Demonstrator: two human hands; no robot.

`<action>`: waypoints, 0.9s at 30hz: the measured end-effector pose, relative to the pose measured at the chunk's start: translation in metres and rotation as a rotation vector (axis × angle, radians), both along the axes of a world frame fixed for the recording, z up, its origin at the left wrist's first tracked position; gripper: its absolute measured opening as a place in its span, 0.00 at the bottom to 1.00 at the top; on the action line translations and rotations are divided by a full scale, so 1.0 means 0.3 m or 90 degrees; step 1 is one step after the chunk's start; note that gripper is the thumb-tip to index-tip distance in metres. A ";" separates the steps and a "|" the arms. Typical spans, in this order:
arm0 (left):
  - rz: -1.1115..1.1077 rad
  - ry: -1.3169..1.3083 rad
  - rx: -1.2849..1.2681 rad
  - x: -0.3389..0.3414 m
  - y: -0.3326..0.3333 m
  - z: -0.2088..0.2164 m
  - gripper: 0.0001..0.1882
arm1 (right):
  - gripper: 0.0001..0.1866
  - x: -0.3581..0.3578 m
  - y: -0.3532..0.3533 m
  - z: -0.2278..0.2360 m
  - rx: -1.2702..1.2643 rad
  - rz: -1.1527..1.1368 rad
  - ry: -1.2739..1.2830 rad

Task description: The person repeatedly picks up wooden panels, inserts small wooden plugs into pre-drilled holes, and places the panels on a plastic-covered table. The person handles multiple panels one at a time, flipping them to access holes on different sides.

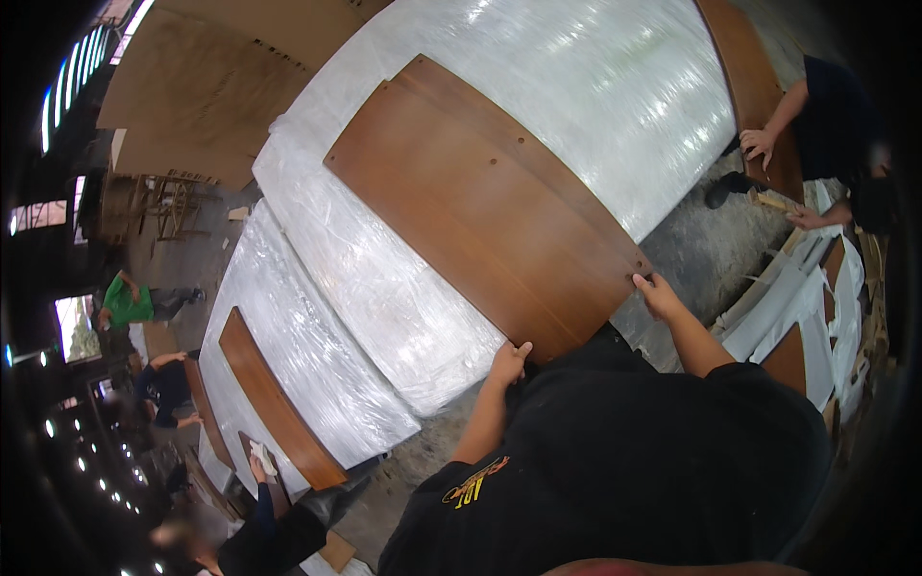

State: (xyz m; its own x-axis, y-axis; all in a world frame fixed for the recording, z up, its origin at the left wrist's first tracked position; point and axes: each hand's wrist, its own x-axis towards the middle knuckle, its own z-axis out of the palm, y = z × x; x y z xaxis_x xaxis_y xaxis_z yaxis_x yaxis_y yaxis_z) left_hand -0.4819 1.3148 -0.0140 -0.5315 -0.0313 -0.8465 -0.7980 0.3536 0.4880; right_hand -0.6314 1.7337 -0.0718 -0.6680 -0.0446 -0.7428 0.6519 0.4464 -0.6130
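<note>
A wide brown wooden panel (pixel 480 211) with several small drilled holes lies across a table wrapped in clear plastic film (pixel 375 307). Its near end reaches past the table edge, close to my body. My left hand (pixel 512 362) grips the panel's near left corner, thumb on top and fingers out of sight underneath. At the near right corner my right hand (pixel 657 294) holds the same panel, its thumb on the upper face beside a hole.
A co-worker on the right rests a hand (pixel 758 146) on another wooden panel (pixel 744 67). Left of me, people stand by a second wrapped table (pixel 279 317) bearing a narrow board (pixel 279 403). White-wrapped panels (pixel 807 326) stand at right; large cardboard (pixel 211 77) is at far left.
</note>
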 end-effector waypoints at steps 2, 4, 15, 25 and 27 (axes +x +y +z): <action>0.053 0.038 -0.008 -0.048 0.034 0.027 0.27 | 0.41 -0.050 0.021 0.053 -0.006 0.017 0.003; 0.089 0.071 -0.022 -0.098 0.054 0.042 0.28 | 0.42 -0.100 0.044 0.098 0.017 0.038 0.017; 0.145 -0.073 0.122 -0.092 0.145 0.074 0.32 | 0.46 -0.525 0.040 0.155 -0.061 0.319 0.007; 0.292 0.169 0.047 0.057 0.221 -0.037 0.33 | 0.41 -0.305 -0.120 0.258 -0.082 0.199 -0.073; 0.273 0.183 -0.015 0.096 0.176 -0.045 0.34 | 0.39 -0.231 -0.176 0.271 -0.098 0.193 -0.075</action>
State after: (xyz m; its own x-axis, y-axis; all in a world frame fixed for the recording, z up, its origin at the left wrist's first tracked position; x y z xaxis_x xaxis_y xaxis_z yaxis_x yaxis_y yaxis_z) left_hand -0.4530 1.3677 -0.0274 -0.6773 -0.3147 -0.6650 -0.7089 0.0378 0.7043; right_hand -0.7006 1.6811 0.0095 -0.5167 -0.3450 -0.7835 0.5744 0.5389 -0.6161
